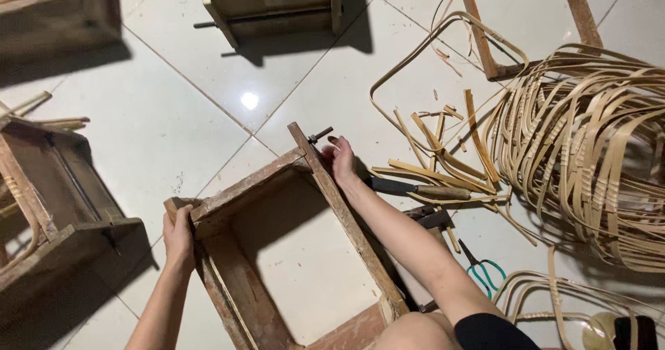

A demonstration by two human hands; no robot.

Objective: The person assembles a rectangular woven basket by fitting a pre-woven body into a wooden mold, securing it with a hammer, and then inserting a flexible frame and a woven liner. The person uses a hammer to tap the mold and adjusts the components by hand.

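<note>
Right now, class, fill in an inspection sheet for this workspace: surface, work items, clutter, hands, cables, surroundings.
Surface: white tiled floor, glossy, with a light reflection.
Work items: open square wooden frame on the floor; bolt at its far corner.
Clutter: loose cane strips, knife, green-handled scissors.
Hands: left hand grips the frame's near-left corner; right hand rests on its far corner by the bolt.
Cables: nothing seen.
Surroundings: large cane coil on the right; further wooden frames on the left and at the top.

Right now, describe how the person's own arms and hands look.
Both forearms are bare, with no sleeves, gloves, watch or bracelets showing. The right hand has dark-painted fingernails; the left hand shows no rings. Nails on the left cannot be made out.
</note>
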